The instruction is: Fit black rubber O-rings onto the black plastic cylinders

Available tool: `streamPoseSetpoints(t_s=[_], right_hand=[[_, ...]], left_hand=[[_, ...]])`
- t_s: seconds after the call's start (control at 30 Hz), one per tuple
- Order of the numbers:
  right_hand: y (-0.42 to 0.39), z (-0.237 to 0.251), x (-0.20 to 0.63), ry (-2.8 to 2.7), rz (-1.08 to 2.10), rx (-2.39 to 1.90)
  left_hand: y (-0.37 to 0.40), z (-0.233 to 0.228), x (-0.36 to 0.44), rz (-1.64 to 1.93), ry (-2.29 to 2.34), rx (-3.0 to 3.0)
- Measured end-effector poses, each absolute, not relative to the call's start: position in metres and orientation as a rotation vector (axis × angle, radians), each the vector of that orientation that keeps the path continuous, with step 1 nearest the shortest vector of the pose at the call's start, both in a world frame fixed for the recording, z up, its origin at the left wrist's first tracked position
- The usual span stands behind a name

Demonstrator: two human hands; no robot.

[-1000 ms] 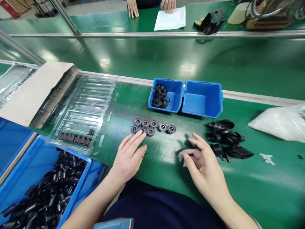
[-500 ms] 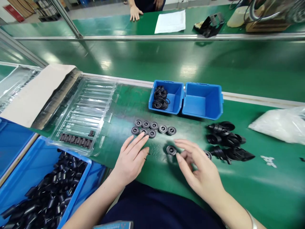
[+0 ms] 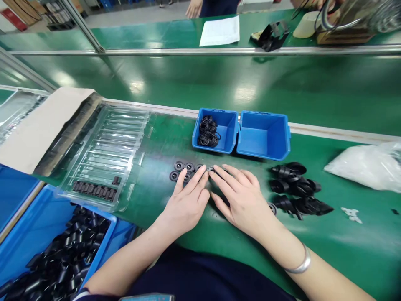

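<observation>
Several small black round caps lie in a cluster on the green table, just in front of two blue bins. My left hand lies flat, palm down, its fingertips on the right side of that cluster. My right hand lies flat beside it, fingers spread, fingertips on the cluster's right end and covering some caps. Another cap peeks out at my right wrist. Neither hand grips anything that I can see.
The left blue bin holds black O-rings; the right blue bin looks empty. Black funnel-shaped parts lie right of my hand. A clear blister tray, a blue crate of black tubes and a white bag surround them. Another person stands across the far table.
My right hand slid left from the funnel-shaped parts, bringing a cap toward the cluster, and now lies flat against it. My left hand edged forward onto the caps.
</observation>
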State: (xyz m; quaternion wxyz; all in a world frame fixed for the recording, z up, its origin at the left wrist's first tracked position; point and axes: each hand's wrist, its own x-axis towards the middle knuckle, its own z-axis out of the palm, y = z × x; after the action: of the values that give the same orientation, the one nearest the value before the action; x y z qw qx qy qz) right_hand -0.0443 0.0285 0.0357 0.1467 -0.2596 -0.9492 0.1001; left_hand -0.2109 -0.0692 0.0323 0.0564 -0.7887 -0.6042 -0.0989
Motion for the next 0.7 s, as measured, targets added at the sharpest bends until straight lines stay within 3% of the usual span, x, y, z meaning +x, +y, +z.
streamPoseSetpoints(t_s=[0.7], right_hand=[[0.0241, 0.0303, -0.0441, -2.735, 0.271, -0.668]], left_hand=[[-0.0648, 0.0327, -0.2081, -0.314, -1.816, -2.467]])
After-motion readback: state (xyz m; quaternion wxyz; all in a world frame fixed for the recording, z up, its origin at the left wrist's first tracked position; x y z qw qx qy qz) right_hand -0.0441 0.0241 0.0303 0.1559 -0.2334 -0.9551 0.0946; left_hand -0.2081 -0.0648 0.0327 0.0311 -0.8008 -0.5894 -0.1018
